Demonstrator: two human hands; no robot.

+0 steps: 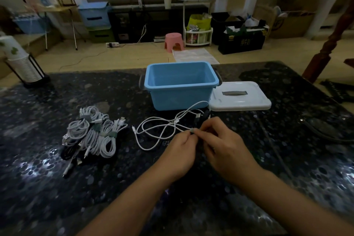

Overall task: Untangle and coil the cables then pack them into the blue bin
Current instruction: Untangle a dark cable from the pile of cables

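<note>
A loose white cable [159, 130] lies in tangled loops on the dark table in front of the blue bin [180, 97], with a black cable [201, 116] crossing it near the bin's base. My left hand [182, 149] and my right hand [222, 140] meet at the cable's near right end and pinch it together around a small grey piece [192, 130]. The bin stands open and looks empty. At the left lies a pile of coiled cables [92, 134], mostly white and bound with grey straps, with a black one at its near side.
The bin's white lid [239, 96] lies flat to its right. A stack of paper cups in a black holder [21, 61] stands at the table's far left corner. A dark cord [325, 134] runs across the right side of the table [57, 188].
</note>
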